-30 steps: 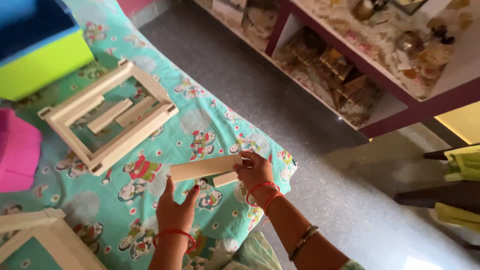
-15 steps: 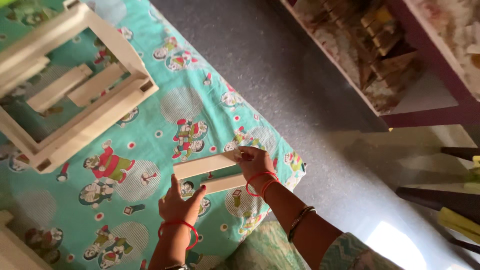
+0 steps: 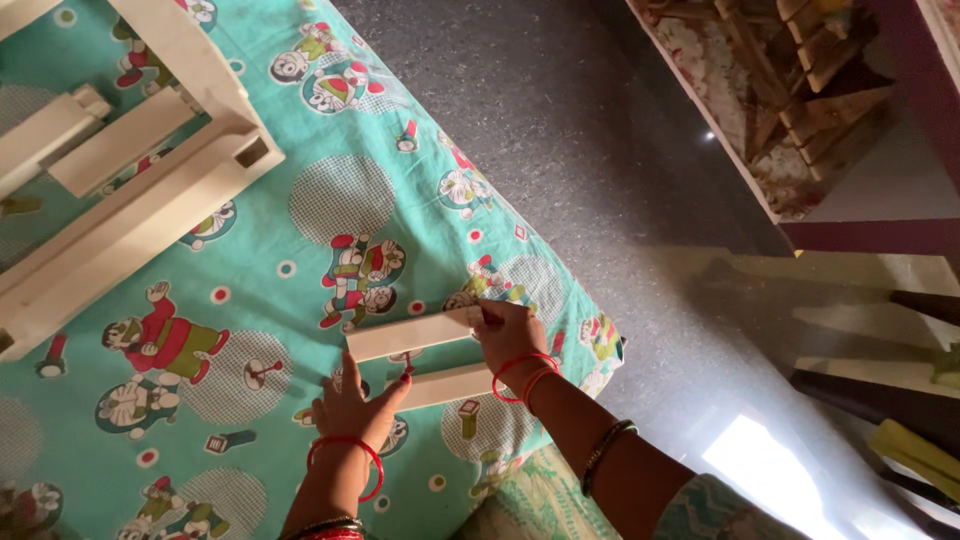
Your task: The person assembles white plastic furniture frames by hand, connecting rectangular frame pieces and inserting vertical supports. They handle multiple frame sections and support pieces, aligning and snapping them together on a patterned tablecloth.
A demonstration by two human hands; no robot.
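Two cream-coloured flat bars lie side by side on the turquoise cartoon-print bedsheet (image 3: 300, 210). My right hand (image 3: 508, 330) grips the right end of the upper bar (image 3: 410, 336). My left hand (image 3: 352, 400) rests on the sheet with its fingers spread, fingertips touching the left end of the lower bar (image 3: 445, 385). Both wrists wear red thread bangles. The bars sit close to the bed's right edge.
A large cream frame (image 3: 120, 230) with cross slats lies on the sheet at the upper left. Dark speckled floor (image 3: 600, 130) runs along the bed's right side. A shelf unit (image 3: 800, 110) with wooden items stands at the upper right, and dark furniture legs (image 3: 880, 390) lie at the right.
The view has shifted closer and downward over the bed. Both hands stay on the two bars, which keep their place near the bed's edge.
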